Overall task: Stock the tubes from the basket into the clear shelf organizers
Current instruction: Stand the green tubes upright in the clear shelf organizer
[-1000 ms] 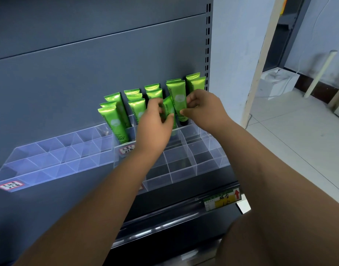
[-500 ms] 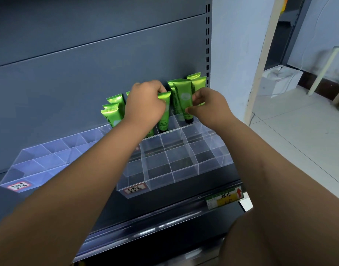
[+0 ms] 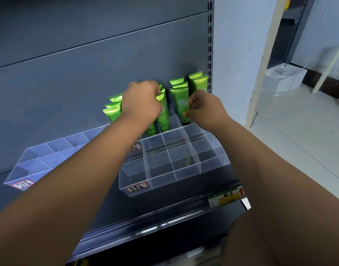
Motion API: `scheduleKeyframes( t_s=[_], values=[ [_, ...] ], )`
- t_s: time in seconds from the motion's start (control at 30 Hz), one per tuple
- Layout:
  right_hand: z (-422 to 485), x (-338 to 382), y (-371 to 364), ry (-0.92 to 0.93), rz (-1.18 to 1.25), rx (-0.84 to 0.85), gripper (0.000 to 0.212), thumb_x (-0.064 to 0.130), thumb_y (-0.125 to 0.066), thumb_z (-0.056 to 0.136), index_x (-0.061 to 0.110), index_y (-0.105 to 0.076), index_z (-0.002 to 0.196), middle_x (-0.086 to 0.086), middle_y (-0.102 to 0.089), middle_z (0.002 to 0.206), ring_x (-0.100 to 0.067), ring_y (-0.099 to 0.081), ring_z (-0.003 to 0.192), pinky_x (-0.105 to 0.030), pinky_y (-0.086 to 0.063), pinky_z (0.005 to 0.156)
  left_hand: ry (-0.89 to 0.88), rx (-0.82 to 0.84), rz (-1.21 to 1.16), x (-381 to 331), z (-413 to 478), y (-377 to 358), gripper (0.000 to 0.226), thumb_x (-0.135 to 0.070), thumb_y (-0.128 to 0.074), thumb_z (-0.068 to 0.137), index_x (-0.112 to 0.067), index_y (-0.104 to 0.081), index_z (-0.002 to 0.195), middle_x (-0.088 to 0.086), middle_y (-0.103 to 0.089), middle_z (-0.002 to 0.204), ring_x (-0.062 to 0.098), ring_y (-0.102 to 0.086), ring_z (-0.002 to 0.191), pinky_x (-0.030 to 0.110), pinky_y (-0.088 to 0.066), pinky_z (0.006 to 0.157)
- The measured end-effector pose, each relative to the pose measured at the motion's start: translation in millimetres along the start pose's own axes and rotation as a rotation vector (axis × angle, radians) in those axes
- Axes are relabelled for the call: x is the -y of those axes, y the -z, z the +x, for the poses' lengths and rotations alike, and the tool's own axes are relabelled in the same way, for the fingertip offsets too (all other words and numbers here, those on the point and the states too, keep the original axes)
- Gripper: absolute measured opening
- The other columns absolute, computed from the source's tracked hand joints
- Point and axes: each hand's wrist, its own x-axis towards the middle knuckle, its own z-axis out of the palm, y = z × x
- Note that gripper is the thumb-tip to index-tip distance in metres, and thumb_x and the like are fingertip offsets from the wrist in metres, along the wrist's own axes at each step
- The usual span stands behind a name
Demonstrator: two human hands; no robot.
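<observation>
Both bare hands reach to the far row of a clear plastic compartmented shelf organizer (image 3: 185,169) that sits on a dark metal shelf (image 3: 164,225); the left hand (image 3: 140,104) is curled over the tops of the glossy green squeeze tubes (image 3: 162,112) standing upright in the middle far compartments, its fingers clenched on the crimped top of one of them; the right hand (image 3: 205,108) pinches the right edge of another upright green tube with a pale round label (image 3: 181,104), held between thumb and fingertips, its dark cap down in a far compartment; more green tubes stand at far left and far right against the grey back panel (image 3: 88,64); the near compartments hold nothing; a second clear organizer (image 3: 42,162) lies to the left; a yellow-green price tag (image 3: 227,197) hangs on the shelf's near edge at right.
</observation>
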Motion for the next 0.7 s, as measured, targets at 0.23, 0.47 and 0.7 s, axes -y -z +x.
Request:
scheduleKeyframes(
  t_s=[0.23, 0.47, 0.7],
  values=[
    [2.3, 1.3, -3.4, -0.063, -0.095, -0.005, 0.024, 0.016, -0.080, 0.080, 0.014, -0.063, 0.097, 0.000, -0.064, 0.088, -0.023, -0.062, 0.089, -0.036, -0.054, 0.078, -0.012, -0.019, 0.034, 3.7, -0.3, -0.6, 0.038, -0.009, -0.066, 0.077, -0.025, -0.072, 0.111, 0.004, -0.073, 0.105, 0.036, -0.056, 0.111, 0.039, -0.046, 0.085],
    [8.1, -3.2, -5.8, -0.118, -0.141, -0.011, 0.017, 0.013, -0.077, 0.079, 0.015, -0.064, 0.088, 0.004, -0.059, 0.079, -0.023, -0.060, 0.087, -0.027, -0.043, 0.066, -0.030, -0.062, -0.037, 4.4, -3.9, -1.3, 0.029, -0.018, -0.071, 0.081, -0.030, -0.073, 0.106, -0.003, -0.074, 0.105, 0.029, -0.058, 0.114, 0.040, -0.037, 0.089],
    [8.8, -5.9, -10.7, -0.118, -0.174, 0.000, 0.019, 0.015, -0.077, 0.079, 0.018, -0.064, 0.091, 0.003, -0.062, 0.087, -0.023, -0.060, 0.089, -0.031, -0.050, 0.072, -0.042, -0.040, 0.048, 6.5, -0.1, 1.2, 0.029, -0.017, -0.068, 0.083, -0.028, -0.072, 0.111, -0.001, -0.073, 0.108, 0.031, -0.056, 0.116, 0.039, -0.035, 0.087]
  ],
)
